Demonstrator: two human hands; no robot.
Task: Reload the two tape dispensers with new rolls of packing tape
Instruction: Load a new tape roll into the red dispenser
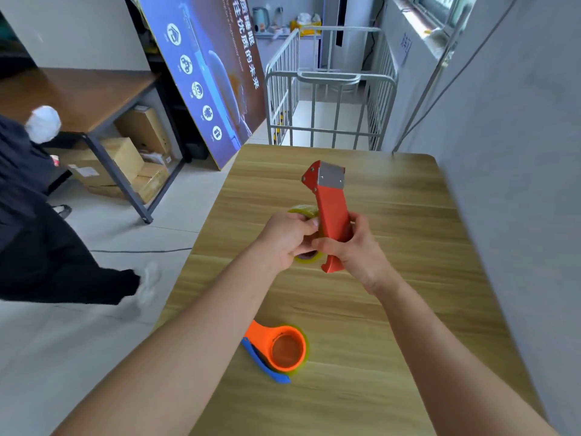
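At centre, above the wooden table (393,309), both hands are meeting on one tool. R. hand (355,250) is gripping the red dispenser (331,209), fingers and thumb curling round its lower body. The tool is standing roughly upright, leaning slightly left, w/ its metal plate (330,177) at the top end facing the camera. L. hand (283,239) is holding the tape roll (303,211), yellowish-clear, against the dispenser's left side. Its fingers are wrapping over the roll's edge, so only the top arc and a bit of the bottom edge are showing. Whether the roll is sitting on a hub or merely touching the body cannot be told, since the hands are hiding the joint. Neither item is touching the tabletop.

Nearer the camera, well apart from both hands, the orange dispenser (283,344) is lying flat on the table, its round hub opening upward and a blue part (264,363) running along its lower-left edge. A yellowish rim is showing round the hub, too blurred to identify.

Background, L to R:
- A person in dark clothing (37,231) is standing on the floor at the frame's left edge.
- A brown desk (78,96) is standing behind, w/ cardboard boxes (125,158) stacked beneath.
- A blue poster board (213,89) is leaning upright near the table's far-left corner.
- A metal cage cart (330,105) is standing just beyond the table's far edge.
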